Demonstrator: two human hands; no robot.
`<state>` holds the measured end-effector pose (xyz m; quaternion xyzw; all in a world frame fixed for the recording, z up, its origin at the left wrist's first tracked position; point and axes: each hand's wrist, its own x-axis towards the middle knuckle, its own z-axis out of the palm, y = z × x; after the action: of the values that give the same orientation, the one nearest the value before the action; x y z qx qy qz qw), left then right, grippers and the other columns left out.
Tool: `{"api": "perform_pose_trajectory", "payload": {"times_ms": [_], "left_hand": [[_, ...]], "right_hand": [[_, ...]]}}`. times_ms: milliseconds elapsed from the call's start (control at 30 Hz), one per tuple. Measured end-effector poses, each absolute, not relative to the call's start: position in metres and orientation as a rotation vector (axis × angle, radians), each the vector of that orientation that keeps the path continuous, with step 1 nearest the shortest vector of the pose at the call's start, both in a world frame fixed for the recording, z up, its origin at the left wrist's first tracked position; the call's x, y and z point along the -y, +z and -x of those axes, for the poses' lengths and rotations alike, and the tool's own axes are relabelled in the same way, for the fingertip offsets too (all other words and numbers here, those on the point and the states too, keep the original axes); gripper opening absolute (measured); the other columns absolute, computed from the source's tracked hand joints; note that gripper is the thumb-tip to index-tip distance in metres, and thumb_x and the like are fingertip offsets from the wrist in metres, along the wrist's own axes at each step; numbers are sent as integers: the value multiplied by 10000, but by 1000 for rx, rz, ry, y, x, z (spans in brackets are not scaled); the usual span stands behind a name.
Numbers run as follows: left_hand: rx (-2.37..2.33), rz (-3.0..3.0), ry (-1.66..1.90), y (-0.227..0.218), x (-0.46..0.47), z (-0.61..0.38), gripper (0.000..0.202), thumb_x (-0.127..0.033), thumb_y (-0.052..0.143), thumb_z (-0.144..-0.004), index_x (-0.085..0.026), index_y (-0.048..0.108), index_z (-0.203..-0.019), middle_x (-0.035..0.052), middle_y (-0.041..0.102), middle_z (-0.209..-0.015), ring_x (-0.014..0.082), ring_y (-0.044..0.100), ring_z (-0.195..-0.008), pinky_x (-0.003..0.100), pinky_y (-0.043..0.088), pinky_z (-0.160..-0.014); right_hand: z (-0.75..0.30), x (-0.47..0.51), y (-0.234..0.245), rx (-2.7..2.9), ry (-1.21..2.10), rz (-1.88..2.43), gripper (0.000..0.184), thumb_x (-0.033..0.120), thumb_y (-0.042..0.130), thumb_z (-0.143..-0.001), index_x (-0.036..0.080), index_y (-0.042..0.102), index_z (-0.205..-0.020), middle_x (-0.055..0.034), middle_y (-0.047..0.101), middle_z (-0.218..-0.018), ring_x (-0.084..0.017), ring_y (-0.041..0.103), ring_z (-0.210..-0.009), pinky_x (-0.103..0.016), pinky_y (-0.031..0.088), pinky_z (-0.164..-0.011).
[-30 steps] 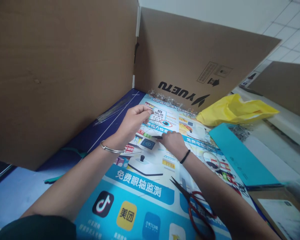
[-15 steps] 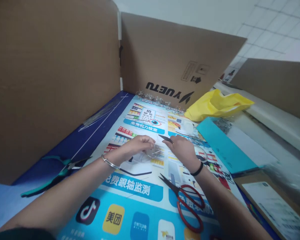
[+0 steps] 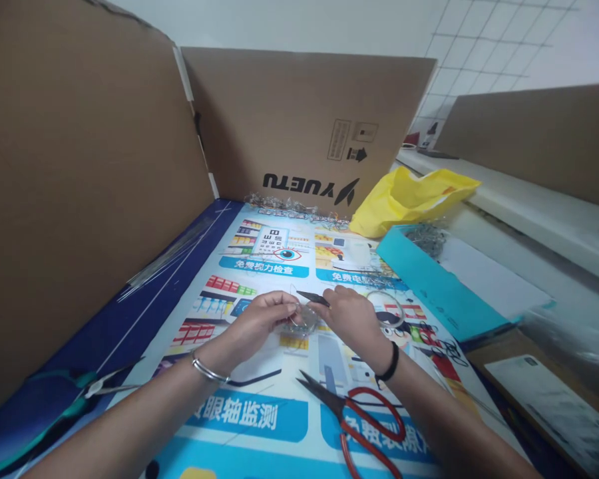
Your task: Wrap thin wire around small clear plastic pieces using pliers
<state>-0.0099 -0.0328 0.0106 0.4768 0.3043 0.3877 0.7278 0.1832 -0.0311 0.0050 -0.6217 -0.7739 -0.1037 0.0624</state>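
My left hand (image 3: 260, 322) and my right hand (image 3: 350, 318) meet over the printed blue poster (image 3: 259, 266) on the table. The left fingers pinch a small clear, wiry piece (image 3: 302, 320) between the two hands. My right hand grips a small black pointed tool (image 3: 312, 298) whose tip points left, just above that piece. A silver bangle sits on my left wrist and a black band on my right wrist.
Red-handled scissors (image 3: 364, 426) lie shut near my right forearm. Green-handled pliers (image 3: 87, 387) rest at the left. Cardboard walls (image 3: 94, 166) stand left and behind. A yellow bag (image 3: 409, 199), a teal board (image 3: 429, 283), a clear tape ring (image 3: 385, 307) and wire bits lie to the right.
Both hands have drawn back from the far part of the poster toward me and come together. The camera has turned, so the pliers show at the left.
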Motion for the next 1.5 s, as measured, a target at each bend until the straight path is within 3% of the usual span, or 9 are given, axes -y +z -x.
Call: {"api": "perform_pose_trajectory", "payload": {"times_ms": [267, 633, 867, 967, 1133, 1500], "left_hand": [[-658, -1042, 737, 6, 31, 24, 104, -205, 585, -808, -117, 639, -821, 54, 647, -753, 139, 576, -732, 279, 398, -744], [-664, -1021, 647, 12, 37, 23, 101, -197, 606, -783, -108, 644, -756, 38, 625, -676, 117, 561, -654, 258, 413, -685], [-810, -1094, 669, 14, 38, 25, 128, -268, 626, -760, -141, 628, -773, 37, 625, -786, 133, 554, -732, 256, 417, -670], [-960, -1164, 658, 17, 36, 25, 130, -277, 645, -723, -149, 620, -732, 6, 588, -718, 119, 523, -668, 253, 412, -638], [-1039, -1376, 604, 15, 33, 28, 165, -306, 598, -745, -152, 625, -691, -2, 582, -608, 121, 502, -585, 254, 382, -603], [-1023, -1349, 566, 10, 32, 28, 116, -234, 659, -670, -168, 629, -760, -24, 570, -653, 106, 489, -591, 243, 362, -591]], "right_hand": [[-195, 16, -12, 2315, 464, 1531, 451, 559, 335, -878, 189, 532, -710, -14, 545, -700, -134, 504, -679, -238, 314, -578], [-188, 21, -14, 2285, 653, 1302, 458, 569, 372, -861, 185, 507, -650, 7, 507, -643, -113, 468, -628, -231, 296, -560], [-190, 26, -16, 2290, 342, 1524, 497, 592, 304, -872, 189, 499, -655, -4, 515, -648, -122, 462, -613, -239, 276, -545], [-195, 27, -17, 2238, 191, 1557, 494, 582, 290, -880, 191, 517, -681, -15, 540, -681, -134, 490, -647, -240, 295, -561], [-197, 35, -19, 2210, 27, 1421, 481, 561, 321, -882, 180, 542, -688, -29, 543, -675, -137, 492, -655, -240, 321, -588], [-191, 41, -21, 2290, -139, 1233, 534, 600, 326, -856, 167, 551, -640, -47, 516, -637, -148, 463, -662, -255, 327, -626]]}}
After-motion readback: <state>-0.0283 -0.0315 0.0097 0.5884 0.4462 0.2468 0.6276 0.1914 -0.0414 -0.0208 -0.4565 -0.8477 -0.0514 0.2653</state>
